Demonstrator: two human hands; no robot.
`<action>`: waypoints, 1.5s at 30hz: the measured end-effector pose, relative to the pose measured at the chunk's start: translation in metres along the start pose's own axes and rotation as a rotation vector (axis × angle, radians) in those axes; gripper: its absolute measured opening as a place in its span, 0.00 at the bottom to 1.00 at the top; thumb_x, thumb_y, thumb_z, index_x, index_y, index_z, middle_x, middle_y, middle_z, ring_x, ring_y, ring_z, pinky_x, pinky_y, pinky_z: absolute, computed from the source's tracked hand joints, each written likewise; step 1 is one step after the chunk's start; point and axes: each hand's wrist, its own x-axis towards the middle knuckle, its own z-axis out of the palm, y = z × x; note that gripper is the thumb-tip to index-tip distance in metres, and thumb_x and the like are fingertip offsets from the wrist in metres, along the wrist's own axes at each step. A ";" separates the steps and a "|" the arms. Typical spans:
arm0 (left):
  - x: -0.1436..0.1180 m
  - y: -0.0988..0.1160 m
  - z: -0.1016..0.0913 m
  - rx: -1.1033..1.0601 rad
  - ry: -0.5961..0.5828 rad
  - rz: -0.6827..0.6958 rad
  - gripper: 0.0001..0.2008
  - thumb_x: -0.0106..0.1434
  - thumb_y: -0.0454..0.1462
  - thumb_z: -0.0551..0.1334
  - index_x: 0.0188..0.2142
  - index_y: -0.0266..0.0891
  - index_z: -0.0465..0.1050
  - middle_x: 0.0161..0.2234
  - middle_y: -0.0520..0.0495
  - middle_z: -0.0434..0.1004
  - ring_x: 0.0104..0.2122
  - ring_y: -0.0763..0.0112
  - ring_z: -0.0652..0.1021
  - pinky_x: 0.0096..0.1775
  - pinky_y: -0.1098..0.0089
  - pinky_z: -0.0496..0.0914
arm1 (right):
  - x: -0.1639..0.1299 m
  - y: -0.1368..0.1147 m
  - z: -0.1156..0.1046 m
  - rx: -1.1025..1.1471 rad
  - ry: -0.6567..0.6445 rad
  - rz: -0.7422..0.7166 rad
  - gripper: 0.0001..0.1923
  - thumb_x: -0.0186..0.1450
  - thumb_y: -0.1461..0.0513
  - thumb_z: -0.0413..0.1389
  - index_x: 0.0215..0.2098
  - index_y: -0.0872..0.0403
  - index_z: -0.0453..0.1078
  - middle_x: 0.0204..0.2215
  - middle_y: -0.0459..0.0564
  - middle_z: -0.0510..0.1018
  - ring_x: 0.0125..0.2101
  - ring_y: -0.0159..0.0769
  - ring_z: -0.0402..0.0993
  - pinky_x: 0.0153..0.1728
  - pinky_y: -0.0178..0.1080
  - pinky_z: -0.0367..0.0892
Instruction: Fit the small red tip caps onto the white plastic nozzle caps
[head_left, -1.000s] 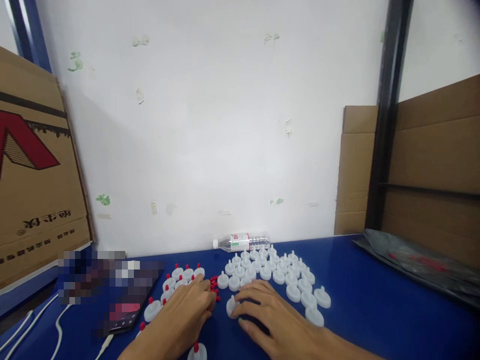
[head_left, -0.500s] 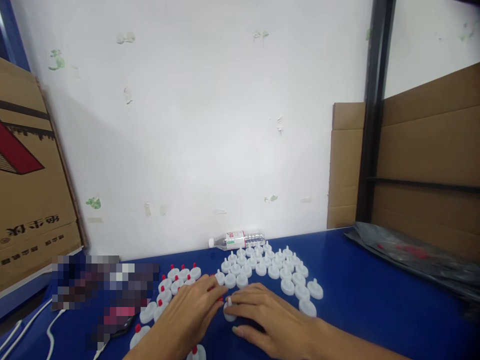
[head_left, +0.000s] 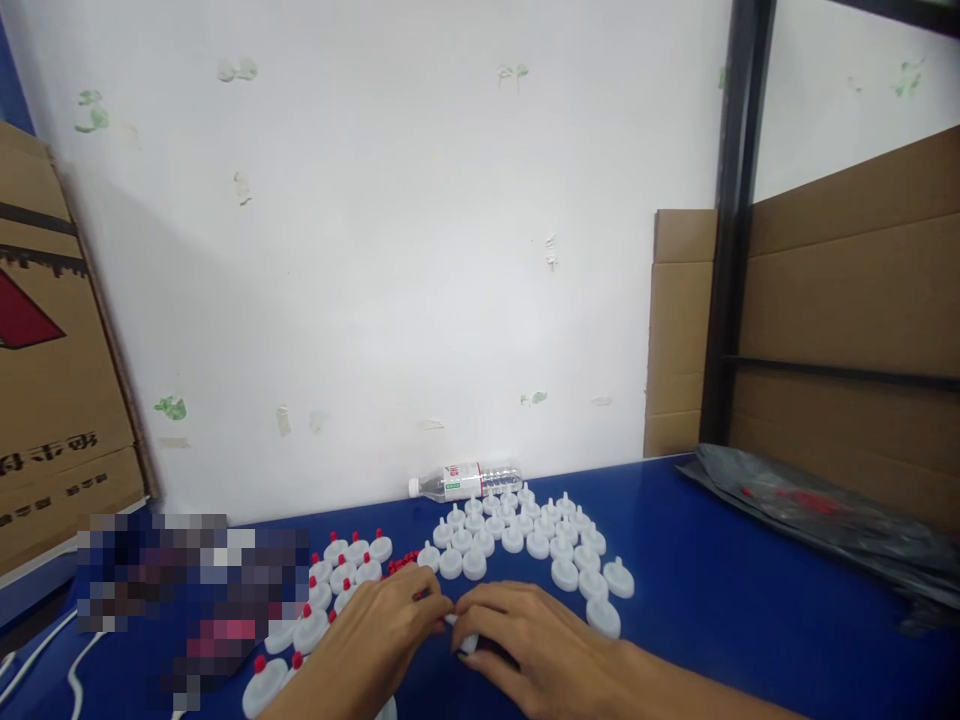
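Observation:
My right hand (head_left: 529,630) grips a white nozzle cap (head_left: 469,643) between thumb and fingers, tilted with its spout toward the left. The fingers of my left hand (head_left: 394,615) are pinched together at the tip of that spout; whatever they hold is hidden. Just behind my left hand lies a small pile of red tips (head_left: 405,562). White nozzle caps with bare spouts (head_left: 512,540) stand in a cluster beyond my right hand. Left of my left hand are several more white caps with red tips on their spouts (head_left: 309,630), partly covered by my forearm.
A clear plastic bottle (head_left: 465,482) lies on its side against the wall. The blue table (head_left: 720,600) carries a dark plastic bag (head_left: 795,500) at the right. White cables (head_left: 79,665), a blurred patch and a cardboard box (head_left: 67,400) are at the left.
My right hand has lifted the white cap off the table and tipped it leftward. My left fingers have come to its spout. The view has shifted slightly right.

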 end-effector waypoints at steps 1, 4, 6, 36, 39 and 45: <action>0.000 0.000 -0.001 -0.009 0.006 -0.005 0.11 0.68 0.27 0.61 0.40 0.45 0.78 0.39 0.50 0.78 0.33 0.69 0.79 0.31 0.73 0.65 | 0.000 0.000 0.000 0.013 0.001 0.009 0.08 0.73 0.64 0.52 0.50 0.49 0.68 0.47 0.46 0.77 0.47 0.34 0.75 0.52 0.34 0.67; -0.002 0.001 -0.003 -0.023 0.026 -0.029 0.10 0.70 0.29 0.61 0.42 0.46 0.77 0.38 0.51 0.79 0.36 0.67 0.80 0.34 0.73 0.67 | -0.002 -0.001 -0.001 0.030 0.014 0.048 0.10 0.70 0.66 0.53 0.49 0.50 0.65 0.45 0.47 0.76 0.45 0.35 0.74 0.50 0.35 0.68; -0.002 0.001 -0.003 -0.019 0.031 -0.035 0.09 0.70 0.31 0.60 0.42 0.45 0.78 0.38 0.50 0.79 0.37 0.66 0.80 0.35 0.73 0.68 | -0.002 0.000 0.000 0.031 0.034 0.054 0.11 0.68 0.66 0.54 0.48 0.50 0.63 0.44 0.48 0.76 0.44 0.36 0.74 0.50 0.37 0.68; -0.009 -0.015 -0.043 -0.186 0.497 -0.044 0.12 0.75 0.37 0.52 0.49 0.43 0.74 0.42 0.47 0.79 0.42 0.66 0.78 0.42 0.69 0.70 | 0.001 0.002 -0.001 -0.200 0.469 0.052 0.13 0.74 0.59 0.51 0.55 0.50 0.56 0.52 0.56 0.70 0.42 0.38 0.76 0.41 0.40 0.69; -0.013 -0.037 -0.039 -0.040 0.510 -0.157 0.13 0.74 0.38 0.52 0.49 0.43 0.75 0.42 0.46 0.78 0.40 0.64 0.79 0.38 0.68 0.71 | -0.001 -0.004 -0.007 -0.300 0.223 0.220 0.13 0.76 0.53 0.47 0.39 0.51 0.67 0.32 0.47 0.78 0.29 0.37 0.76 0.33 0.38 0.65; -0.014 -0.055 -0.026 0.161 0.277 -0.268 0.16 0.74 0.33 0.49 0.47 0.44 0.76 0.42 0.46 0.77 0.36 0.64 0.79 0.30 0.70 0.68 | 0.002 -0.011 -0.004 -0.530 -0.084 0.298 0.26 0.74 0.50 0.46 0.25 0.54 0.70 0.23 0.52 0.80 0.25 0.41 0.78 0.26 0.40 0.50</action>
